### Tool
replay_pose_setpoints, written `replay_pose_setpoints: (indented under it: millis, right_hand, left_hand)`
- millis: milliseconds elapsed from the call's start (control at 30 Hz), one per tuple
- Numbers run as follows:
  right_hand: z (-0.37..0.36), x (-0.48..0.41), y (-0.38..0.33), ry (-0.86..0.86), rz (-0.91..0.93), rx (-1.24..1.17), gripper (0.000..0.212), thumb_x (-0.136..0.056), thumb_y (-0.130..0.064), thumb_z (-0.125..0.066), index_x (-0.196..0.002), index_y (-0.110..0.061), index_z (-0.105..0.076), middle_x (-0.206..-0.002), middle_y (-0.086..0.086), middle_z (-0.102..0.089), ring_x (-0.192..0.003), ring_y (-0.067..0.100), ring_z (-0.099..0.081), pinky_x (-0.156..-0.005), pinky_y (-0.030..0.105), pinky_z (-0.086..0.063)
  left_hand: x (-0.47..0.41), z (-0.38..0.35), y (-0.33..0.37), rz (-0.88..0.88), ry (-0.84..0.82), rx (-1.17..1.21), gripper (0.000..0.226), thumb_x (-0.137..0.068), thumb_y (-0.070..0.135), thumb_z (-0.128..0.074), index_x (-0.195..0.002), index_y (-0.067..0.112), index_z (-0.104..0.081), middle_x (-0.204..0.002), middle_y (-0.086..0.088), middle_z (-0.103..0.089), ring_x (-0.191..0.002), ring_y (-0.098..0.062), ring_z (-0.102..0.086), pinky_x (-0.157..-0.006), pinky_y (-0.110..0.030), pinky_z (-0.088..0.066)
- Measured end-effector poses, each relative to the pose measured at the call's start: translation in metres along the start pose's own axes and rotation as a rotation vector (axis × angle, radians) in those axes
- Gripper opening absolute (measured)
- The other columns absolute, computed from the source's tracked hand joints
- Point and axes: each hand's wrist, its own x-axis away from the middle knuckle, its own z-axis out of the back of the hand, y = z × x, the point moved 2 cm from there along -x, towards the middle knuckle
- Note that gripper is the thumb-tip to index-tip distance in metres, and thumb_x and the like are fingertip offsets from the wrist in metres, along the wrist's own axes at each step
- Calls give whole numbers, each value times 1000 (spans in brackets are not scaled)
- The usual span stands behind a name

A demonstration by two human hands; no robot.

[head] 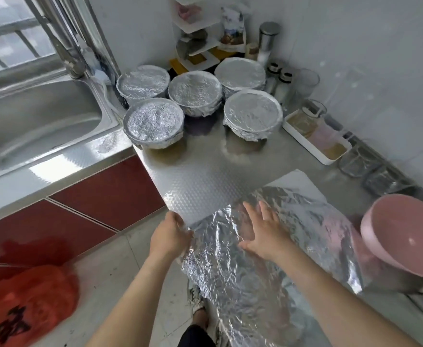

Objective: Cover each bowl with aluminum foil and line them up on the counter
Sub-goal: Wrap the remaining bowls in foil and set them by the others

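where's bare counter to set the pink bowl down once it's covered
Widest bare patch: the embossed counter, bordered by the front left covered bowl, the front right covered bowl and the foil sheet. A narrower gap lies between those two bowls. Crowded: the back corner behind them, and the wall side with the white tray and glass containers.

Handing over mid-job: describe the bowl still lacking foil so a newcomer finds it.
Start at the steel counter beside the sink. At its right end, beside the loose foil sheet, sits a pink bowl. Unlike the five bowls behind, it is uncovered.
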Motion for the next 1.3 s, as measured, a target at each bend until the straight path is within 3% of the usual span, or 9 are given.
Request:
replay_pose_setpoints:
  millis: [200,400,600,700,867,1000,1100,1200,1300]
  right_hand:
    - [5,23,5,66,184,-55,89,-86,-61,-55,-149,-46,6,-160,-7,17,-149,17,3,-119,49,-6]
    - [27,64,32,-129,369,104,118,-53,-90,-51,-140,-56,21,-155,-19,26,-142,2,24,-118,51,3]
    - [-3,90,74,-234,371,380,134,-55,-69,-76,-146,-46,19,-150,-17,33,-141,9,26,-114,55,-3]
    - [-17,87,92,-21,369,244,107,-71,-60,-71,-149,-47,1,-157,-19,14,-140,-1,13,-113,45,-17]
    - [-20,77,103,370,413,-36,35,-95,-29,-55,-129,-34,-58,-145,-5,-48,-141,16,-34,-98,42,-43]
    - [-22,71,124,346,385,-213,33,-94,-7,-56,-118,-24,-69,-131,-6,-60,-134,12,-40,-104,29,-38]
    - [-21,70,143,297,342,-319,32,-93,-9,-59,-118,-27,-68,-125,-14,-61,-133,9,-43,-104,16,-32]
    - [-20,67,151,283,336,-377,33,-91,-8,-63,-116,-29,-69,-123,-14,-62,-129,0,-45,-102,4,-28]
    - [-19,65,158,260,346,-346,34,-91,-9,-64,-118,-29,-68,-128,-9,-60,-127,-6,-41,-104,6,-28]
  left_hand:
    - [18,19,-3,-78,20,508,15,-88,7,-65,-88,20,-59,-66,-1,-62,-56,-13,-55,-52,-27,-41]
    - [38,37,-20,131,196,935,23,-91,-3,-52,-93,18,-61,-74,-6,-59,-54,-14,-52,-52,-25,-53]
    - [63,26,-34,310,169,1154,26,-94,-6,-44,-91,14,-61,-85,-7,-65,-72,-18,-62,-57,-30,-60]
    - [71,16,-38,364,56,1185,23,-92,-6,-47,-94,10,-62,-89,-11,-66,-77,-23,-65,-56,-33,-60]
    - [82,-1,-37,315,-180,1089,20,-93,1,-52,-105,6,-67,-92,-7,-67,-77,-26,-65,-68,-34,-60]
    - [82,0,-41,258,-307,1041,38,-90,0,-39,-110,4,-71,-94,-9,-70,-94,-30,-61,-86,-38,-52]
    - [80,0,-48,93,-379,938,58,-81,-15,-35,-109,16,-75,-104,-12,-58,-91,-25,-51,-80,-32,-45]
    - [76,-6,-47,-198,-190,554,76,-78,-25,-41,-117,34,-68,-97,-4,-53,-95,-15,-56,-74,-27,-48]
    - [69,-18,-36,-453,112,-60,85,-74,-22,-47,-131,41,-56,-108,2,-44,-100,-18,-35,-90,-37,-40]
